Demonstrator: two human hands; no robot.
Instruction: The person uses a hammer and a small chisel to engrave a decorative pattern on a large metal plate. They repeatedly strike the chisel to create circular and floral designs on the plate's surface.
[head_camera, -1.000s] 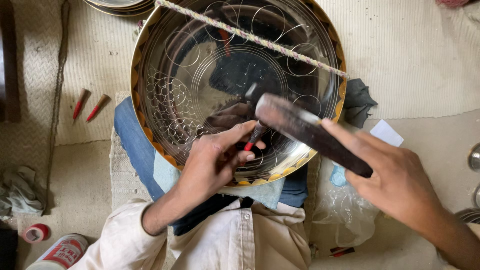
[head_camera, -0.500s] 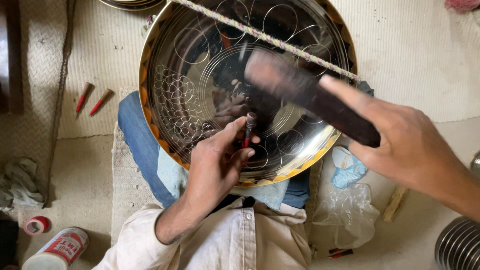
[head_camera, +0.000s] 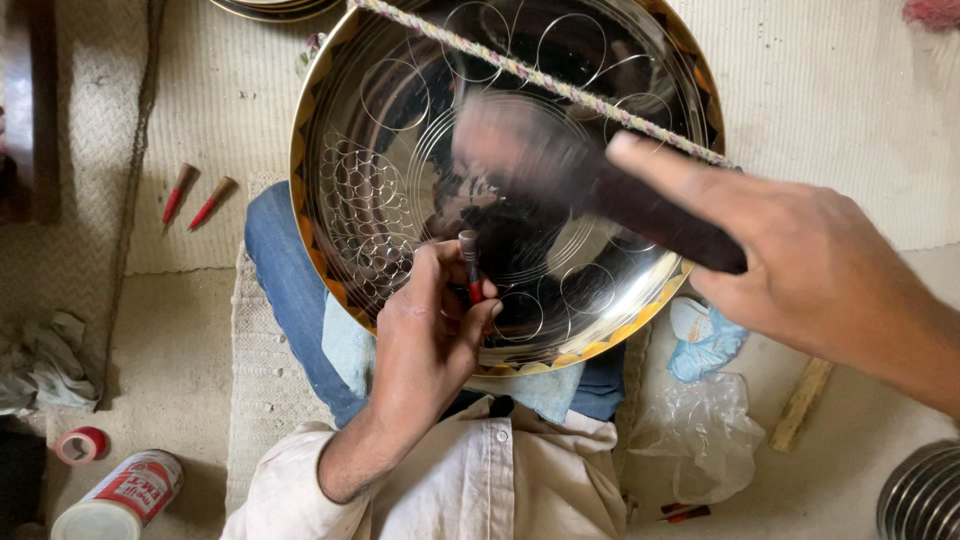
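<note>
Woven matting covers the floor, and the person sits on it with a big round metal tray propped across their lap, its polished face scored with circles and a patch of tiny chased rings on the left. A twisted cord runs slantwise over the tray's top.

Left hand now: its grip is closed round a small red-handled punch, tip down on the tray's lower middle, right beside the worked pattern. Right hand is up and to the right, grip clamped on the dark handle of a hammer, whose head is smeared by motion above the punch, not touching it.

To my eye, doing this well means keeping the punch upright and seated on the scribed line, with fingertips low on the shank so it cannot skid on that slick surface. The blow wants to be light and square on the punch's top; a glancing hit would likely scar the polish or catch a knuckle. Knees steady under the tray, too.

Round about: two spare red-tipped punches lie on the matting to the left, a tape roll and a red-and-white can at bottom left, crumpled plastic and a wooden stick on the right.
</note>
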